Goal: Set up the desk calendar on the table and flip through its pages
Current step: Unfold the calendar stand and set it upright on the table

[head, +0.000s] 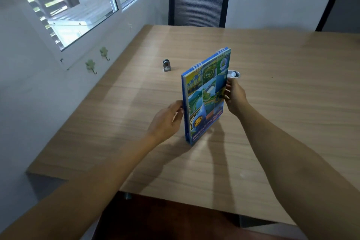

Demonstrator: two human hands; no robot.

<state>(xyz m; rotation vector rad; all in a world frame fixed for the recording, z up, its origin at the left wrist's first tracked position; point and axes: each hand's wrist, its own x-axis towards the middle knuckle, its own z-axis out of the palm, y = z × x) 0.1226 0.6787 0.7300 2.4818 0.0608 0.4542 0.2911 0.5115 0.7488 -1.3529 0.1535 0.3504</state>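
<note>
A blue spiral-bound desk calendar (206,93) with a colourful picture cover stands on end over the wooden table (282,122), its wire binding at the top far end and its lower corner touching the tabletop. It is folded flat. My left hand (167,121) grips its left edge near the middle. My right hand (234,95) holds its right edge with the fingertips on the cover.
A small grey metal object (166,65) stands on the table behind the calendar to the left. A white round container (233,74) sits partly hidden behind the calendar's right edge. Two black mesh chairs (198,6) stand at the far side. A window wall runs along the left.
</note>
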